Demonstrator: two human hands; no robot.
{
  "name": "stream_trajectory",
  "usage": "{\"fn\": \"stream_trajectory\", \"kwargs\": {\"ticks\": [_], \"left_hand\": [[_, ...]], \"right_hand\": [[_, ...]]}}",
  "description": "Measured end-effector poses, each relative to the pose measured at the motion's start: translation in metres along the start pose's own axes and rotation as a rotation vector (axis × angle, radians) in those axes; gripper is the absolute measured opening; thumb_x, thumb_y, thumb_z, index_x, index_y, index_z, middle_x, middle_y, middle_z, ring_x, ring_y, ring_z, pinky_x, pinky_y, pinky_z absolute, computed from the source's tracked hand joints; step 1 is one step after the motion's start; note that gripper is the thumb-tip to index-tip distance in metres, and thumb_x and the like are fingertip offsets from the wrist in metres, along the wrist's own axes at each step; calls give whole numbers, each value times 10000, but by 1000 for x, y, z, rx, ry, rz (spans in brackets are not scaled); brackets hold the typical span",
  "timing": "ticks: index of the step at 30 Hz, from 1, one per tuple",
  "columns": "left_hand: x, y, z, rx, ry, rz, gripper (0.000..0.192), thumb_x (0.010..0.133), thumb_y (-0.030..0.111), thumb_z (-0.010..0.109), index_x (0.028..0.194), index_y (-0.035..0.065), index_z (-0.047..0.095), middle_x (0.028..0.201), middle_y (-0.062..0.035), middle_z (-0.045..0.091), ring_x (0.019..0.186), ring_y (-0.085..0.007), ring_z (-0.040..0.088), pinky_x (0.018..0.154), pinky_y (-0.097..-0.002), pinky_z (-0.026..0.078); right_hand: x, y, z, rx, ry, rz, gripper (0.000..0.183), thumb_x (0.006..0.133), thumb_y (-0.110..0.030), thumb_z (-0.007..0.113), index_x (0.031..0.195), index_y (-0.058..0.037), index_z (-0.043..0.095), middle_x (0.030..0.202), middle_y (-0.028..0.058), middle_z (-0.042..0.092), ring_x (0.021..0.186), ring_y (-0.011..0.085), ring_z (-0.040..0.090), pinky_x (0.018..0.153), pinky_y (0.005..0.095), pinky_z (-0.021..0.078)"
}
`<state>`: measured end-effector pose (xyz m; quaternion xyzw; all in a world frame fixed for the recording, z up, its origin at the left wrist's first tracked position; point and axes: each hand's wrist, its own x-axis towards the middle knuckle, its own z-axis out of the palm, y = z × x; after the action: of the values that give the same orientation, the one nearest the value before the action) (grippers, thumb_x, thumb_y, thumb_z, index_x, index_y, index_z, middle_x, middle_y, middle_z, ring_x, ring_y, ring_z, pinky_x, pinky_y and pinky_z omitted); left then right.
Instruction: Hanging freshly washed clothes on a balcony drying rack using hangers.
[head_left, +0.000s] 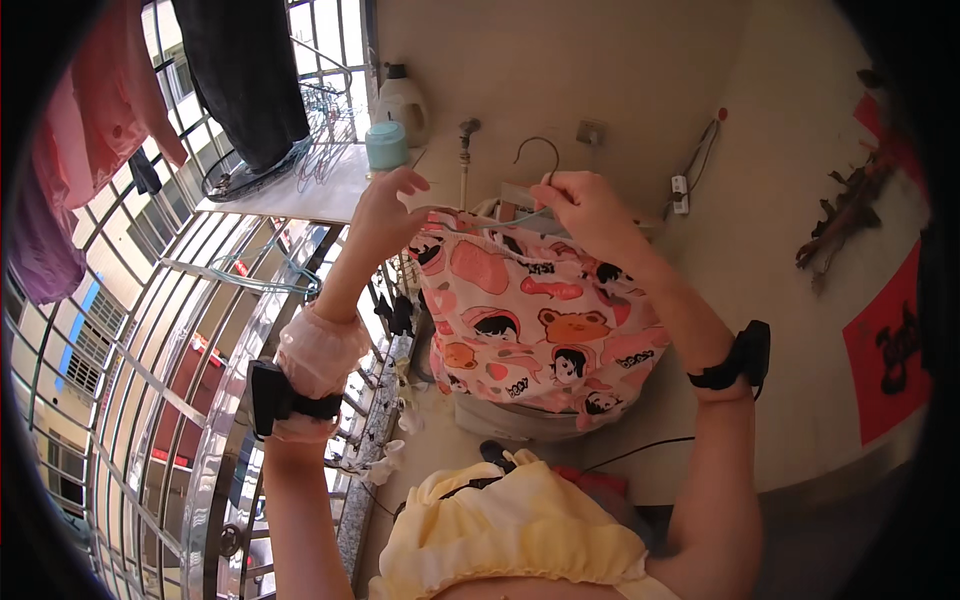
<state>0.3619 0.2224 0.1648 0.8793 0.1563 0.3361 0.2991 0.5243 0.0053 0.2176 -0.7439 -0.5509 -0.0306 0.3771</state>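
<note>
A pink cloth garment with a gathered elastic edge hangs before me, printed with bears, cartoon faces and hearts. A wire clothes hanger runs along its top edge. My right hand pinches the hanger just below its bare hook, which points up. At the garment's upper left corner is my left hand, fingers apart and thumb against the cloth. The hanger's left end is hidden by fabric and hand.
Metal window bars line the left side. Dark trousers and a pink garment hang there. Wire hangers, a teal jar and a detergent bottle are on a ledge. A pale rounded object stands beneath the printed garment.
</note>
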Motion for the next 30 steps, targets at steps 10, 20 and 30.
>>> {"fn": "stream_trajectory", "kwargs": {"ticks": [10, 20, 30], "left_hand": [[-47, 24, 61, 102, -194, 442, 222, 807, 130, 653, 1017, 73, 607, 938, -121, 595, 830, -340, 596, 692, -389, 486], [-49, -24, -3, 311, -47, 458, 102, 798, 128, 647, 810, 41, 594, 769, -105, 569, 697, -300, 581, 575, -378, 445], [-53, -3, 18, 199, -121, 411, 267, 826, 240, 652, 682, 28, 577, 669, -95, 524, 679, -326, 537, 627, -400, 430]], "right_hand": [[-17, 20, 13, 407, 116, 149, 321, 965, -248, 496, 763, -12, 574, 539, -51, 353, 507, 35, 312, 465, 229, 249], [-43, 62, -1, 137, -21, 39, 252, 906, -154, 555, 761, 51, 577, 532, 81, 452, 506, 89, 366, 483, 287, 310], [-47, 21, 33, 222, -114, -73, 204, 924, -119, 542, 802, 34, 599, 572, -10, 442, 539, 57, 370, 491, 253, 313]]}}
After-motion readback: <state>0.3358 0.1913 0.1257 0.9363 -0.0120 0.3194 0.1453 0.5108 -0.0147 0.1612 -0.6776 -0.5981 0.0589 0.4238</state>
